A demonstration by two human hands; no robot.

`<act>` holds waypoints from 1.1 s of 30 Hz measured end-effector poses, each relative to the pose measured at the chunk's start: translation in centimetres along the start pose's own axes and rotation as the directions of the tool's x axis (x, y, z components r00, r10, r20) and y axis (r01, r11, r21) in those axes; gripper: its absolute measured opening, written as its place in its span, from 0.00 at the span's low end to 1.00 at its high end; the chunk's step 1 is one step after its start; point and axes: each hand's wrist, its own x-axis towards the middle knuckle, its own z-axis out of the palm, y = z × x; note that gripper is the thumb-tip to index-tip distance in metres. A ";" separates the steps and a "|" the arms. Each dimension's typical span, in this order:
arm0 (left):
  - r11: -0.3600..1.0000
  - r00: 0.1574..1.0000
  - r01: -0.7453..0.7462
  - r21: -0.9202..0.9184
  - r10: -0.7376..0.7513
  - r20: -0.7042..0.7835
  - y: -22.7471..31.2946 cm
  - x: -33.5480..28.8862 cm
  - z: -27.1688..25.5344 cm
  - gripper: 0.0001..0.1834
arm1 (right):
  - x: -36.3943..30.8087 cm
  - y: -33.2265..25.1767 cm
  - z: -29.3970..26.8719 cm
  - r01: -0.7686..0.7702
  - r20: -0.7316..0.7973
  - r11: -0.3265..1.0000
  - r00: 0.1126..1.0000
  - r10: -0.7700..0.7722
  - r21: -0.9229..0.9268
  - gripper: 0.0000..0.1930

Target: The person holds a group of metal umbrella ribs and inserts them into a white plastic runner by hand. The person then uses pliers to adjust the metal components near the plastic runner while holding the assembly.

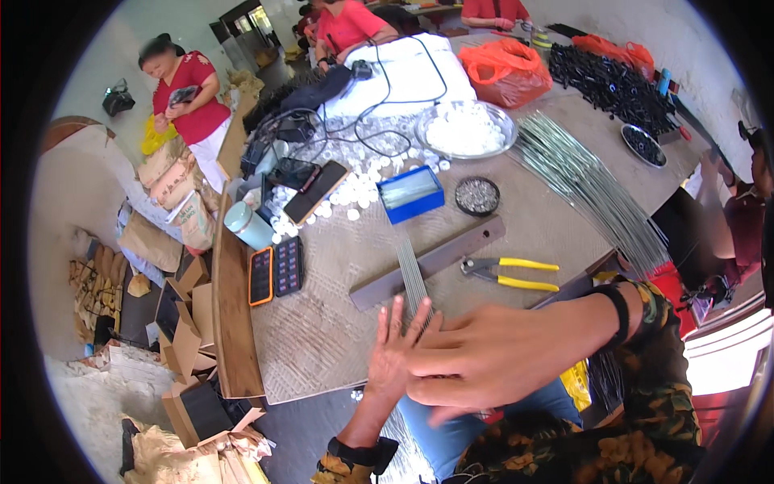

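A small bundle of thin metal rods (pixel 412 270) lies across a flat dark metal bar (pixel 379 289) on the table. The near ends run under my hands and are hidden. My left hand (pixel 390 355) is beside those ends, fingers stretched and spread, the fingertips next to the rods. Crossing over it from the right, my right hand (pixel 492 355) has curled fingers that overlap the left one. What its fingertips hold, if anything, is out of sight. To the right of the bar rest end-cutting pliers (pixel 524 262) with yellow handles.
Behind the bar stand a blue box (pixel 411 194) of thin pieces and a round dish (pixel 477 196) of small parts. Long rods (pixel 592 189) lie at right. White caps (pixel 348 192), phones (pixel 317 192), a bottle (pixel 248 224) and an organizer (pixel 289 266) occupy the left. Co-workers (pixel 193 101) are beyond.
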 end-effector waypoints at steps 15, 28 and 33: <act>0.998 0.996 0.067 -0.004 -0.067 -0.062 -0.1 -0.8 1.7 0.33 | -2.8 25.2 5.3 -0.737 -0.004 0.600 0.633 0.775 -0.312 0.08; 0.983 0.985 0.167 -0.072 -0.163 0.061 0.0 0.8 0.5 0.45 | -3.3 25.1 6.0 -0.659 -0.188 0.615 0.733 0.654 -0.433 0.07; 0.980 0.983 0.176 -0.097 -0.170 0.074 -0.1 0.5 1.0 0.47 | -3.1 19.1 6.2 -0.635 0.039 0.770 0.769 0.638 -0.067 0.08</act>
